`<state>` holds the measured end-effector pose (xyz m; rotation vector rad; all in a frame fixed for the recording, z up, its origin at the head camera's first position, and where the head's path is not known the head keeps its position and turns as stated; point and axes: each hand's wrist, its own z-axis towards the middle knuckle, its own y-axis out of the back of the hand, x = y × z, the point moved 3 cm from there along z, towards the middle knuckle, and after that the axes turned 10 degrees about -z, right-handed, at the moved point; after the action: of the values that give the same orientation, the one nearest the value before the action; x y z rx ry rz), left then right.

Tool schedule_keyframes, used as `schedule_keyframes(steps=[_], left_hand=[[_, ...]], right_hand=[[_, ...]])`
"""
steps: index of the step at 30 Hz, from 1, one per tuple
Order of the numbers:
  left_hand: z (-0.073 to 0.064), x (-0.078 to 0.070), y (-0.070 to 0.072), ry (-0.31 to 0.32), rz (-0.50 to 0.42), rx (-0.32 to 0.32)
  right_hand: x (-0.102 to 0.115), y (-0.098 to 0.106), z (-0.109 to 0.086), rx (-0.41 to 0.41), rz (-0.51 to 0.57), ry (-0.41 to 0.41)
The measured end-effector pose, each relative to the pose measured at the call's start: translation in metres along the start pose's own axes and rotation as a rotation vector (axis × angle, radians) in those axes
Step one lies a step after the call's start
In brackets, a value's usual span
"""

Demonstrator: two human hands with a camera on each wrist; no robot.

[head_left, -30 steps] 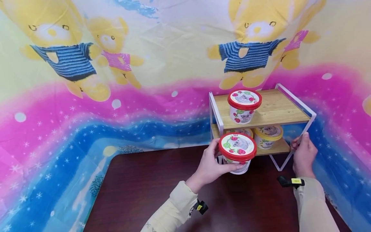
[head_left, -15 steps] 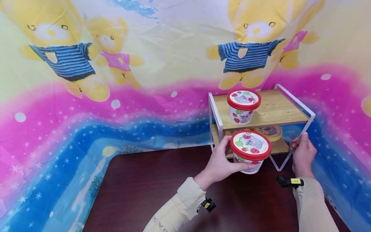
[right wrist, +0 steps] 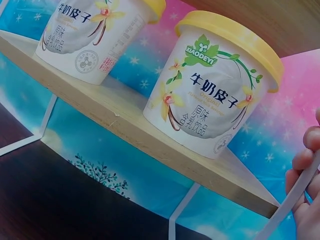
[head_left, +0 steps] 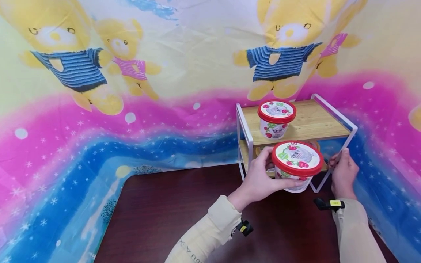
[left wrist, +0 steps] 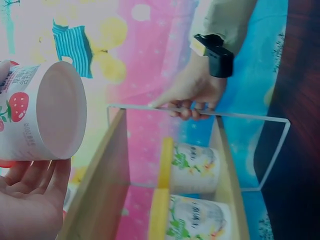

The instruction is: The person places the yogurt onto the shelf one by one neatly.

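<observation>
My left hand (head_left: 261,179) grips a white tub with a red lid and strawberry print (head_left: 297,160), thumb on the near side. The tub is raised in front of a two-tier shelf (head_left: 319,118) and overlaps its lower tier in the head view. In the left wrist view, the tub's base (left wrist: 61,110) faces the camera. My right hand (head_left: 344,173) holds the shelf's white metal side frame (right wrist: 295,197), fingers curled round it. A second red-lidded tub (head_left: 277,118) stands upright on the top board. Two yellow-lidded tubs (right wrist: 212,87) stand side by side on the lower board.
The shelf stands at the back right of a dark wood table (head_left: 158,212). Right behind it hangs a printed cloth (head_left: 197,73) with bears, which also runs along the left and right sides.
My left hand has carried the red-lidded tub rightward and slightly up, now hiding most of the yellow-lidded tubs in the head view. My right hand keeps its hold on the frame.
</observation>
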<state>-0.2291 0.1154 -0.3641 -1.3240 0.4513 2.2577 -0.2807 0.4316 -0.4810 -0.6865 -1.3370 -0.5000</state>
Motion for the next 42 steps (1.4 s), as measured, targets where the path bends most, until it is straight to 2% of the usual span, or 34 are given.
schedule_keyframes(steps=[9,13,23,28,36,38,42], left_hand=[[0.018,-0.023,-0.01,-0.026,0.051,0.01],[0.027,-0.032,-0.013,-0.031,0.072,-0.009],[0.052,-0.052,-0.023,0.041,0.078,-0.083],[0.063,-0.055,-0.031,0.065,0.103,-0.12],[0.078,-0.05,-0.046,0.072,0.134,-0.156],[0.082,-0.048,-0.049,0.07,0.152,-0.164],[0.09,-0.042,-0.054,0.064,0.215,-0.185]], right_hand=[[0.003,0.003,0.001,-0.051,-0.119,-0.061],[0.004,0.005,0.002,-0.063,-0.132,-0.065],[0.002,0.011,0.0,-0.037,-0.127,-0.103],[0.0,0.009,-0.002,-0.03,-0.092,-0.059],[-0.002,0.005,-0.002,-0.015,-0.029,0.046],[-0.002,0.004,-0.002,-0.013,-0.04,0.059],[0.0,0.005,-0.001,-0.004,-0.064,0.033]])
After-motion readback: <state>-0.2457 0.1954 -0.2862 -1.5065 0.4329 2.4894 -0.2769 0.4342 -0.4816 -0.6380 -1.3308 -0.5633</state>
